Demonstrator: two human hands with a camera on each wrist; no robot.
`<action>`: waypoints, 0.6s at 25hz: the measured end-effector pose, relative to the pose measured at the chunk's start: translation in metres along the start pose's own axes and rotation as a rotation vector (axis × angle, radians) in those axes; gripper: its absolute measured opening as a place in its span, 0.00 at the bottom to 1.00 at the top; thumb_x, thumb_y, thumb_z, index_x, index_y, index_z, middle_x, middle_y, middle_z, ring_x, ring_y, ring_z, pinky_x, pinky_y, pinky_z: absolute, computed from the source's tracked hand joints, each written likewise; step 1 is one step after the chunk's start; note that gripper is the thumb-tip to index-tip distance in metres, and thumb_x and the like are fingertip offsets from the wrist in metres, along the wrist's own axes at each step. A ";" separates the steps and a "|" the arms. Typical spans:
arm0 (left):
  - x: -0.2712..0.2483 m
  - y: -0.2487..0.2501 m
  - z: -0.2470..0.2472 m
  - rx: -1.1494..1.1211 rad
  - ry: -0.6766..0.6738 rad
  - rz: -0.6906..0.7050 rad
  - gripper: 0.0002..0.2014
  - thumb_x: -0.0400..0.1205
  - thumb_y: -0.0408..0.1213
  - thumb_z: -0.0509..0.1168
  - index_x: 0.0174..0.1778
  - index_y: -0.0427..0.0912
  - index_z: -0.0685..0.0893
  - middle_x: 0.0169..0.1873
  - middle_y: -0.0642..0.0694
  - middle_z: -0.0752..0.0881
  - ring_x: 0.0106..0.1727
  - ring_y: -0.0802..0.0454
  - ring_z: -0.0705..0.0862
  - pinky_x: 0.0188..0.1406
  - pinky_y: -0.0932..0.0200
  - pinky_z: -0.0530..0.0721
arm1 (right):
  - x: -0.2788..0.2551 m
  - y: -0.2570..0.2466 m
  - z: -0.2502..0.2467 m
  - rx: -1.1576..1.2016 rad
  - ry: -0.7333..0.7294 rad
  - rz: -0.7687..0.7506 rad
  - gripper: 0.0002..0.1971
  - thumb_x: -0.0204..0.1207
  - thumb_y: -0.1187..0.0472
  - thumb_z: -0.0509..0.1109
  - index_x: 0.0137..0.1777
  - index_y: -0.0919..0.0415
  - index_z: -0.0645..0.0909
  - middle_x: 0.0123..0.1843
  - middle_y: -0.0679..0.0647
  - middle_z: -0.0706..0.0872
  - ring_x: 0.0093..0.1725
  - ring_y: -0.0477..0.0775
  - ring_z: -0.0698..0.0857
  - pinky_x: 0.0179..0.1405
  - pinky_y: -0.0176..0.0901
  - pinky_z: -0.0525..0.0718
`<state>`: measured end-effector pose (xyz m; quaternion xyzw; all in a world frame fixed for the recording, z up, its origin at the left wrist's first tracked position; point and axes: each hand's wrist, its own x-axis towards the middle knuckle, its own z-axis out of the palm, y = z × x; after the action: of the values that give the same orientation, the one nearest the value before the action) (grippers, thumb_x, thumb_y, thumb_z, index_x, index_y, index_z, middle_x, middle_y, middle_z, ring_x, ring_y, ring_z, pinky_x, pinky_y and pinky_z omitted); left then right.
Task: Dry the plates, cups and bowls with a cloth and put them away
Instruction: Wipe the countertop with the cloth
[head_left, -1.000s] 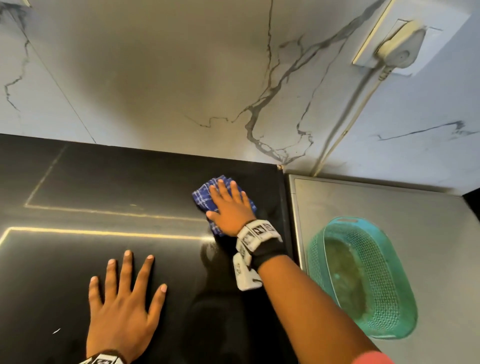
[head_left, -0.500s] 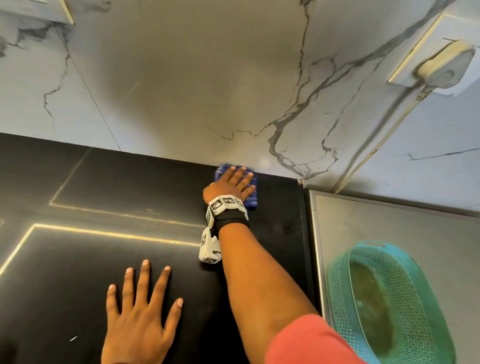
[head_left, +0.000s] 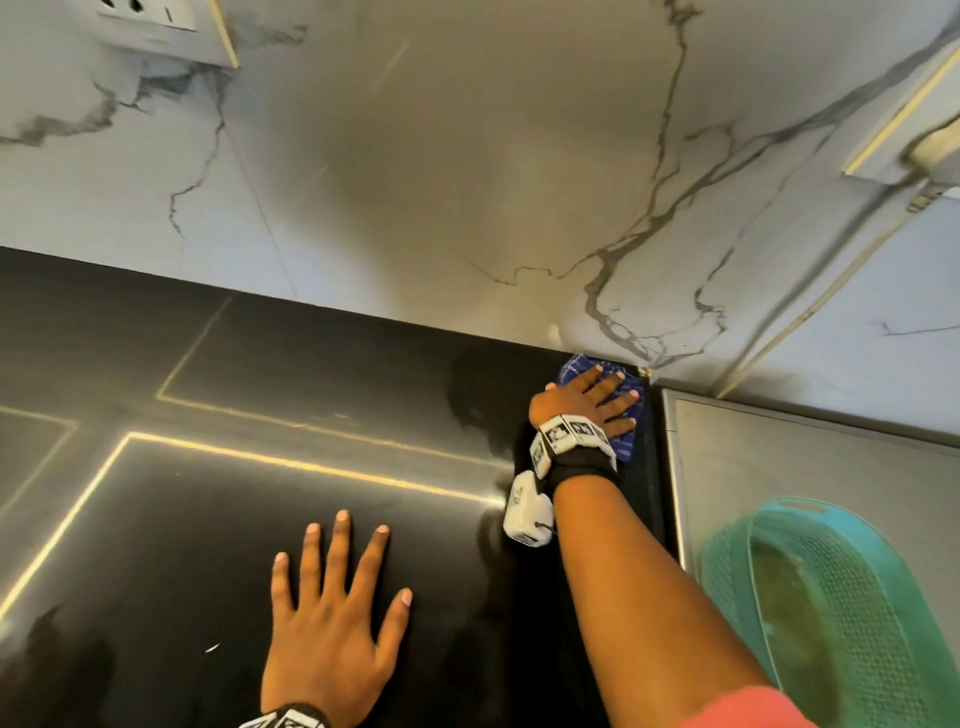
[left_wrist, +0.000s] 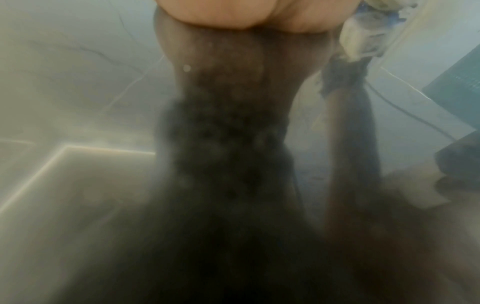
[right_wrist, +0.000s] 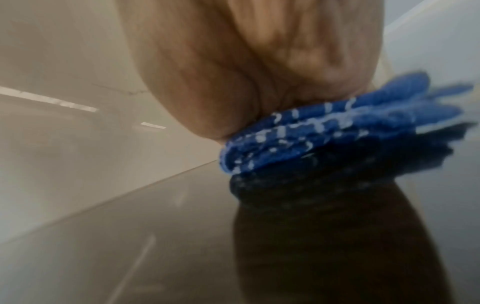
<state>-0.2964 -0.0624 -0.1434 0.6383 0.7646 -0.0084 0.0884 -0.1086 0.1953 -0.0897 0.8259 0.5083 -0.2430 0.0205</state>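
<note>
Both hands lie flat on the black counter (head_left: 218, 519): the right hand (head_left: 582, 402), fingers straight, presses the bunched blue cloth (head_left: 623, 447) into the back corner by the wall, probably to wipe it, while the left hand (head_left: 332, 613) rests spread, empty, likely bracing. No crockery shows; the teal basket (head_left: 841, 613) sits on the steel drainer beside.

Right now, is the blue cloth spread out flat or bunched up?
Bunched up: the blue checked cloth shows several stacked folds under the right hand, which presses it onto the black countertop by the wall.
</note>
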 end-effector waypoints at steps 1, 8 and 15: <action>0.001 -0.001 -0.001 0.003 0.006 -0.001 0.33 0.83 0.65 0.40 0.80 0.54 0.67 0.80 0.39 0.70 0.80 0.35 0.64 0.78 0.36 0.48 | -0.005 -0.025 0.006 -0.009 -0.026 -0.054 0.41 0.84 0.46 0.55 0.85 0.61 0.35 0.85 0.63 0.32 0.82 0.72 0.32 0.79 0.73 0.38; 0.001 -0.005 0.004 0.057 0.041 0.008 0.34 0.77 0.64 0.54 0.79 0.56 0.68 0.78 0.41 0.72 0.79 0.38 0.64 0.77 0.38 0.50 | -0.026 -0.077 0.029 -0.197 -0.267 -0.750 0.38 0.83 0.48 0.61 0.86 0.51 0.44 0.87 0.53 0.35 0.83 0.64 0.31 0.80 0.63 0.34; -0.001 -0.002 0.002 0.018 0.009 0.015 0.33 0.79 0.64 0.51 0.80 0.55 0.68 0.80 0.40 0.70 0.81 0.37 0.62 0.78 0.36 0.49 | 0.011 0.062 -0.013 0.028 -0.180 -0.526 0.32 0.82 0.49 0.66 0.84 0.50 0.59 0.87 0.54 0.45 0.84 0.66 0.38 0.82 0.64 0.40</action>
<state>-0.2983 -0.0642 -0.1459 0.6447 0.7602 -0.0117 0.0792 -0.0469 0.1781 -0.0961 0.6409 0.6981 -0.3191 -0.0096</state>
